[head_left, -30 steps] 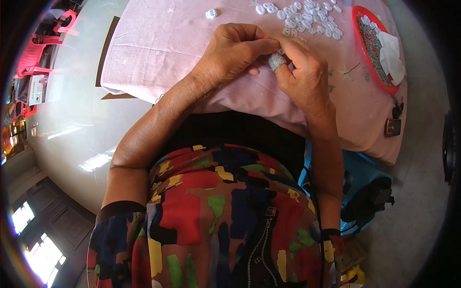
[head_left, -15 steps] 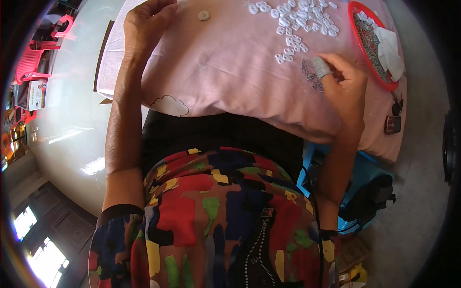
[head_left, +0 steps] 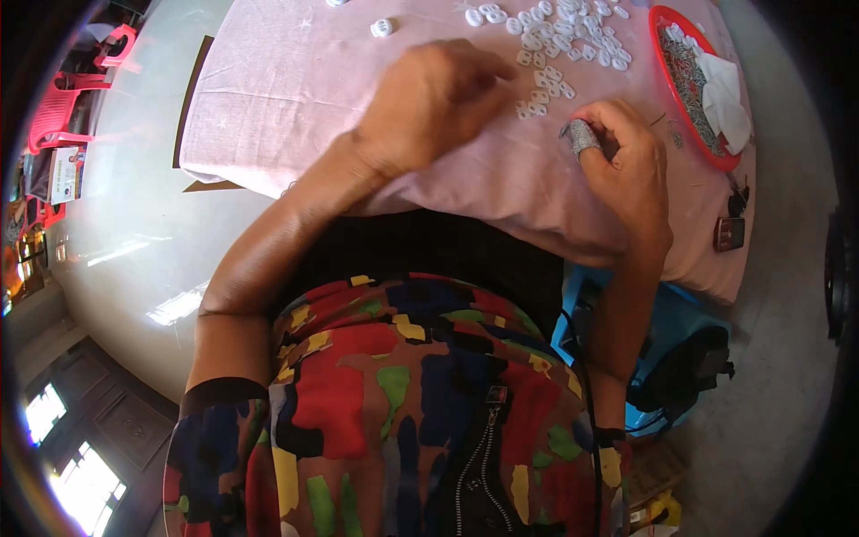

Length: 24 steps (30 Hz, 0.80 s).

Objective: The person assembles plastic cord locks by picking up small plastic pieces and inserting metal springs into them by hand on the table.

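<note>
My left hand (head_left: 438, 98) is over the pink cloth, its fingertips smeared by motion and pointing toward the small white plastic pieces (head_left: 562, 43). Whether it holds anything cannot be made out. My right hand (head_left: 626, 148) rests low over the cloth to the right, thumb and fingers pinched together. Grey wrapping covers its thumb. Tips of thin grey metal nails (head_left: 565, 132) poke out at the thumb's end. Apart from the cluster, a white oval piece (head_left: 382, 28) lies at the upper left of the cloth.
A red basket (head_left: 660, 63) with metal nails, white pieces and a white cloth (head_left: 725, 103) stands at the right. Near the table's right edge lies a small dark red device (head_left: 729, 234). A blue stool (head_left: 662, 358) with a black bag (head_left: 684, 380) is below. Red chairs (head_left: 58, 116) stand far left.
My left hand has swung right from the upper left toward the white pieces. My right hand has closed, and the loose nails beside its thumb no longer show on the cloth.
</note>
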Each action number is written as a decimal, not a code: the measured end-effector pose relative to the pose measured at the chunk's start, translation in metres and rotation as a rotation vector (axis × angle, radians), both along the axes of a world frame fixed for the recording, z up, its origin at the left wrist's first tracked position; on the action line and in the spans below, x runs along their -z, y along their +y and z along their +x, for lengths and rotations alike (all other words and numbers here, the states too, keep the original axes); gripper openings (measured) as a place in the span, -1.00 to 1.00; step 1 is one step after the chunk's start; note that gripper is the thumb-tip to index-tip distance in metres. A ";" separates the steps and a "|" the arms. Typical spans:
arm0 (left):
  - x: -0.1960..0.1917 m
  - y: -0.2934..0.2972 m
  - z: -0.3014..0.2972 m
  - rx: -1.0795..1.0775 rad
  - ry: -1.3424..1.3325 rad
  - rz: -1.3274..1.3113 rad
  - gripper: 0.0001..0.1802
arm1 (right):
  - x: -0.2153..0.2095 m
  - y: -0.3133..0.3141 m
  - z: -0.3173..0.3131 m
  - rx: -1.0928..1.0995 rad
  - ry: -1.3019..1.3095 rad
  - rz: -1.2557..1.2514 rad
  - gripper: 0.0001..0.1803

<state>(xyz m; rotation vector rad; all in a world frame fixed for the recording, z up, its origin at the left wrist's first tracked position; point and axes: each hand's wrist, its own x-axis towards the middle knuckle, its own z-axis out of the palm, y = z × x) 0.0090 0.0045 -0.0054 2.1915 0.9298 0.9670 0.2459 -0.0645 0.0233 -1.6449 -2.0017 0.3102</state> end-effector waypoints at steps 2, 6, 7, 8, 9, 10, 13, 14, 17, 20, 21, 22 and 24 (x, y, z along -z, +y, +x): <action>0.004 -0.005 0.009 0.006 0.085 0.189 -0.79 | 0.001 0.000 -0.002 -0.006 0.098 0.024 -0.77; 0.005 -0.006 0.009 0.000 0.096 0.116 -0.80 | -0.001 0.002 -0.001 -0.087 0.048 0.029 -0.77; 0.004 -0.006 0.008 0.008 0.088 0.082 -0.82 | -0.002 0.002 0.000 -0.085 0.035 0.009 -0.75; 0.004 -0.006 0.008 0.014 0.078 0.050 -0.83 | -0.002 0.002 0.001 -0.084 0.021 -0.011 -0.74; 0.004 -0.005 0.007 0.015 0.079 0.050 -0.83 | 0.000 0.002 0.002 -0.084 0.022 -0.011 -0.74; 0.006 -0.005 0.007 0.024 0.029 -0.040 -0.86 | 0.003 0.002 0.003 -0.068 0.020 0.016 -0.73; 0.004 -0.003 0.003 0.060 -0.094 -0.255 -0.92 | 0.003 0.001 0.004 -0.048 0.048 0.037 -0.73; 0.003 -0.003 0.001 0.089 -0.164 -0.377 -0.94 | 0.003 0.000 0.003 -0.041 0.079 0.035 -0.74; 0.007 -0.001 -0.002 0.101 -0.230 -0.428 -0.93 | -0.003 -0.002 -0.005 -0.115 0.057 0.038 -0.76; 0.008 0.000 -0.003 0.114 -0.266 -0.408 -0.90 | -0.006 -0.001 -0.008 -0.136 -0.067 0.001 -0.77; 0.007 0.000 -0.003 0.113 -0.266 -0.407 -0.90 | -0.006 -0.001 -0.008 -0.137 -0.066 0.002 -0.77; 0.005 -0.001 -0.003 0.118 -0.259 -0.410 -0.88 | -0.005 -0.001 -0.008 -0.123 -0.046 -0.004 -0.77; 0.003 -0.001 -0.003 0.120 -0.251 -0.412 -0.87 | -0.003 -0.001 -0.009 -0.112 -0.025 -0.010 -0.76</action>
